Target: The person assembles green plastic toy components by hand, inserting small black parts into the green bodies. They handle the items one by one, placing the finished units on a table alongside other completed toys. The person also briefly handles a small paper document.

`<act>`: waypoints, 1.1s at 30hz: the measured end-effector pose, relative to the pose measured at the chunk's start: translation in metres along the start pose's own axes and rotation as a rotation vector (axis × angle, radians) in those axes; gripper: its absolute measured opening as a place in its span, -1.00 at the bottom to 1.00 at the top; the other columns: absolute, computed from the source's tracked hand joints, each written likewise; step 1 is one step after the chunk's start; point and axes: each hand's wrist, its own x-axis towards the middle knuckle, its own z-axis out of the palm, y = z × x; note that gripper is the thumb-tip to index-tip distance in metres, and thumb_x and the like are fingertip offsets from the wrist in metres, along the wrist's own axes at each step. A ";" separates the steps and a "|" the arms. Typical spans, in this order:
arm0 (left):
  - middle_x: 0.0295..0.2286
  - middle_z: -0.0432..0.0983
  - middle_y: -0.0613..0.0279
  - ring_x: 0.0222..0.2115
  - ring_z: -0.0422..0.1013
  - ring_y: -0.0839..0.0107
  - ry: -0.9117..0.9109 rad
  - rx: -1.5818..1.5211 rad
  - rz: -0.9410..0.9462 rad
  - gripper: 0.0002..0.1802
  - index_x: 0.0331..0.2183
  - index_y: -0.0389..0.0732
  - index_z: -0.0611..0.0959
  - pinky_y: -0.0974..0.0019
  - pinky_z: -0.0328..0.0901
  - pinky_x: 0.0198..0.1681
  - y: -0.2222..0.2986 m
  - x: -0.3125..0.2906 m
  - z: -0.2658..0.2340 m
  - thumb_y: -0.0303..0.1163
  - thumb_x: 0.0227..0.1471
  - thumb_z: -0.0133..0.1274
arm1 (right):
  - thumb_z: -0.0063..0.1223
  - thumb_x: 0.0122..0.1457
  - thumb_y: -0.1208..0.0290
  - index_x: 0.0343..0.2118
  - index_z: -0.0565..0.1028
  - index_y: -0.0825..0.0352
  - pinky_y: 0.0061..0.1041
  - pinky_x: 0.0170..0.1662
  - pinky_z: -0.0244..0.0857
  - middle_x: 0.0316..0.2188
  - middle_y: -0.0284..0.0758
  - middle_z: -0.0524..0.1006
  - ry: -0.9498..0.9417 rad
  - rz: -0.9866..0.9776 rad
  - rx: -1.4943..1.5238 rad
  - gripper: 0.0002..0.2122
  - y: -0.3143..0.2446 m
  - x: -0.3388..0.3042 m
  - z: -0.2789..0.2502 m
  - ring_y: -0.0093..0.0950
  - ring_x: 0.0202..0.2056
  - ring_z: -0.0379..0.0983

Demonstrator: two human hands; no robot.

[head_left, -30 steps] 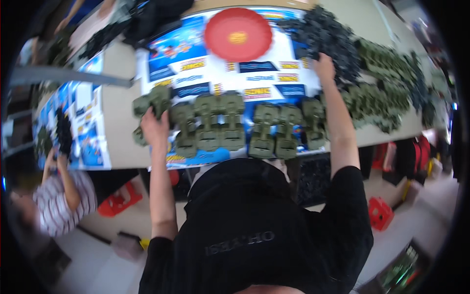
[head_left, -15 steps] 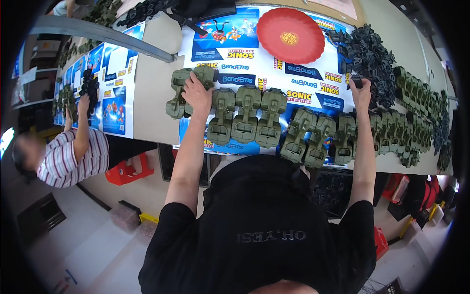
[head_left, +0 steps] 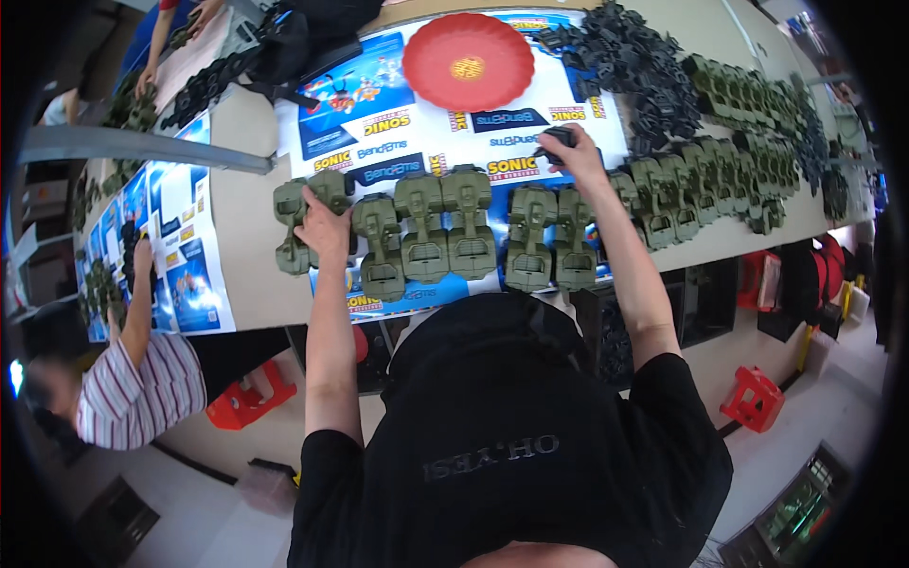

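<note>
Table: a long beige table [head_left: 251,275] ran across the scene, left to right, in front of the person in black.
Printed sheet: a glossy blue and white sheet [head_left: 383,71] covered the table's middle.
Co-worker: a person in a striped shirt [head_left: 142,388] stood at the left, at another sheet.
Green row: chunky green plastic pieces [head_left: 426,227] stood side by side along the near edge, with more green pieces [head_left: 663,199] continuing to the right.
Dark heap: a loose pile of dark parts [head_left: 632,76] lay at the far right.
Red plate: a scalloped red plate [head_left: 473,43] sat at the far side of the sheet.
Left hand: the left hand [head_left: 325,227] rested, fingers spread, on the leftmost green pieces, much as half a second earlier.
Right hand: the right hand [head_left: 573,151] was narrowed in a pinch. It had moved from beside the dark heap to above the sheet, just beyond the row.
Black part: a small black part [head_left: 554,142] was in that pinch; the shift left it apart from the heap and nearer the green pieces.
</note>
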 end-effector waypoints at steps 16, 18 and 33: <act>-0.44 0.49 0.25 -0.48 0.42 0.51 -0.279 -1.402 -0.144 -0.64 -0.32 -0.30 0.52 0.48 0.34 -0.44 -0.059 -0.001 -0.037 -0.49 -0.26 0.25 | 0.19 -0.10 0.39 -0.06 0.28 0.38 -0.52 -0.11 0.22 -0.32 -0.32 0.48 -0.068 0.153 -0.376 -0.49 0.025 0.040 0.005 -0.47 -0.22 0.38; -0.47 0.48 0.25 -0.49 0.42 0.51 -0.338 -1.512 -0.226 -0.68 -0.32 -0.29 0.53 0.48 0.34 -0.45 -0.071 -0.007 -0.045 -0.50 -0.23 0.22 | 0.24 -0.13 0.35 -0.05 0.28 0.41 -0.56 -0.06 0.16 -0.29 -0.33 0.47 -0.215 0.177 -0.257 -0.45 0.033 0.052 -0.005 -0.51 -0.19 0.35; -0.06 0.27 -0.05 -0.25 0.40 0.25 -0.757 -2.069 -0.060 -0.10 0.02 -0.31 0.25 0.28 0.40 -0.26 -0.068 -0.066 -0.081 0.07 -0.23 0.15 | 0.24 -0.10 0.31 -0.13 0.39 0.32 -0.60 -0.24 0.22 -0.35 -0.33 0.41 -0.191 -0.388 -0.430 -0.55 -0.037 -0.024 0.021 -0.56 -0.34 0.32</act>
